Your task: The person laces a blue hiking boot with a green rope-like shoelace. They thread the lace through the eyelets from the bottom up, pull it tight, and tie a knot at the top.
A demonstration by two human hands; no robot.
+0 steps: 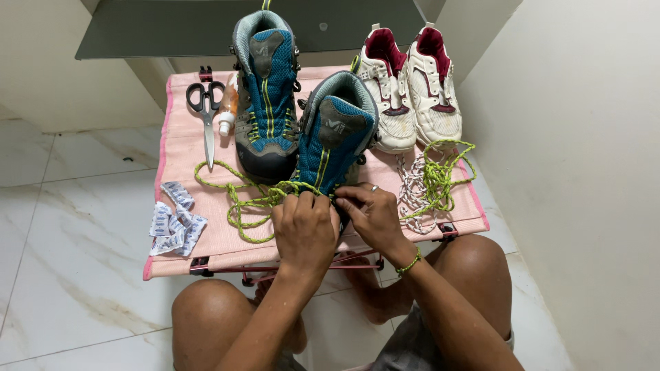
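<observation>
Two blue and grey hiking boots stand on a small pink folding table (185, 148). The far boot (266, 96) is laced. The near boot (338, 134) tilts toward me. My left hand (304, 230) and my right hand (371, 216) meet at its toe, both pinching the yellow-green lace (240, 199) that trails off in loops to the left. The toe itself is hidden behind my hands.
A pair of white and maroon sneakers (412, 86) sits at the back right. A pile of green and white laces (430, 182) lies in front of them. Scissors (206, 113), a small bottle (227, 106) and several white packets (173, 223) lie at left. My knees are under the table's front edge.
</observation>
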